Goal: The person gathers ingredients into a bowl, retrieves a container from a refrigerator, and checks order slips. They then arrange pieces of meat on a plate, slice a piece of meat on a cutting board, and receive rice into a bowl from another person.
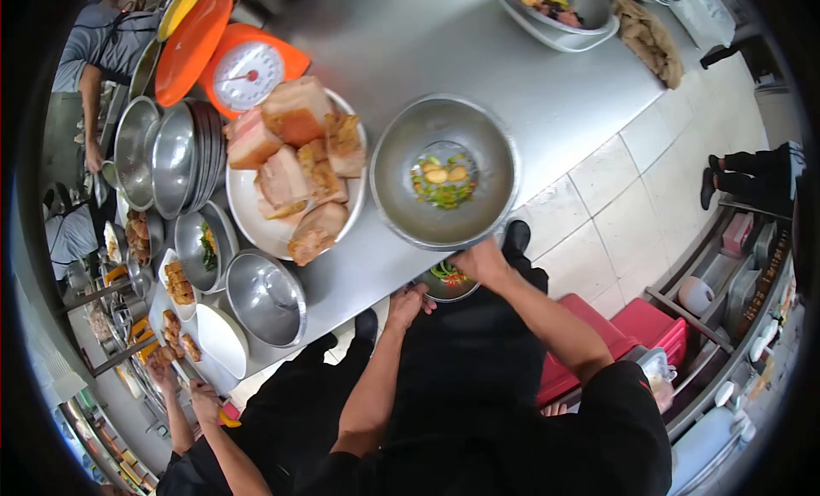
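Note:
A small metal bowl (pixel 449 287) with chopped green and red pieces is held low against the table's front edge. My left hand (pixel 409 307) grips its left rim. My right hand (pixel 481 264) is closed at the bowl's upper right side, and its fingertips are partly hidden. Just beyond, on the steel table (pixel 342 35), rests a large metal bowl (pixel 389 180) with chopped green pieces and pale yellow lumps at the bottom. Left of it, a white bowl (pixel 243 210) is heaped with big chunks of pork (pixel 286 180).
An orange scale (pixel 295 58), stacked metal bowls (pixel 175 167), an empty metal bowl (pixel 266 298) and a white dish (pixel 220 338) stand left. A co-worker's hands (pixel 205 402) hold a knife near browned meat (pixel 175 334). Far right are a cloth (pixel 645 39) and another bowl (pixel 559 35).

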`<act>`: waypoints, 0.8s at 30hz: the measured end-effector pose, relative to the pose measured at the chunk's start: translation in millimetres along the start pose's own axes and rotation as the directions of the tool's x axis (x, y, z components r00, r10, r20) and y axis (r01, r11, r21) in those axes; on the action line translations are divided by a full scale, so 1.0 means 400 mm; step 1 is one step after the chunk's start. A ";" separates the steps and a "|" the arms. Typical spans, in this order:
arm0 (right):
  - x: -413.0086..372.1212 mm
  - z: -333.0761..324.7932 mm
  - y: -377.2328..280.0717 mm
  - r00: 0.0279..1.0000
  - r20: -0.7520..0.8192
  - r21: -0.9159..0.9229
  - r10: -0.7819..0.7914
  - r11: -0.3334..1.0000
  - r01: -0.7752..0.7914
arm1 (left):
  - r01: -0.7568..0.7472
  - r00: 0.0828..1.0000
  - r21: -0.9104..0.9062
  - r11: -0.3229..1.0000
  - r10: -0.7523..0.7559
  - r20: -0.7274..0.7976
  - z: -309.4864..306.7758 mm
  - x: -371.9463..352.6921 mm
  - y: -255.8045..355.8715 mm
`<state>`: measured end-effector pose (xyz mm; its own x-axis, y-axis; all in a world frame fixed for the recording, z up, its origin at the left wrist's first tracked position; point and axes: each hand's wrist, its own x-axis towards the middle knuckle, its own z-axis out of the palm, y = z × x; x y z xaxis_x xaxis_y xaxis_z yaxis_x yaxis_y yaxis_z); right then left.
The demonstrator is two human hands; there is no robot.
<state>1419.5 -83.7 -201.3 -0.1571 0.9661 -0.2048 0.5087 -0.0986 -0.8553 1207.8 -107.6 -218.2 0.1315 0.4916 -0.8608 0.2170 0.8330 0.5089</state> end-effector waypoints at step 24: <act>-0.374 -1.166 -0.142 0.923 -0.260 -0.482 -0.283 0.866 0.130 | -0.402 0.863 0.197 0.894 0.299 0.407 0.929 -0.372 0.740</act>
<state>1809.0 -111.3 99.8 -0.0687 0.9817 0.1773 0.8286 0.1552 -0.5379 1612.1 -28.4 61.7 0.5722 0.5697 -0.5899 0.3318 0.4970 0.8018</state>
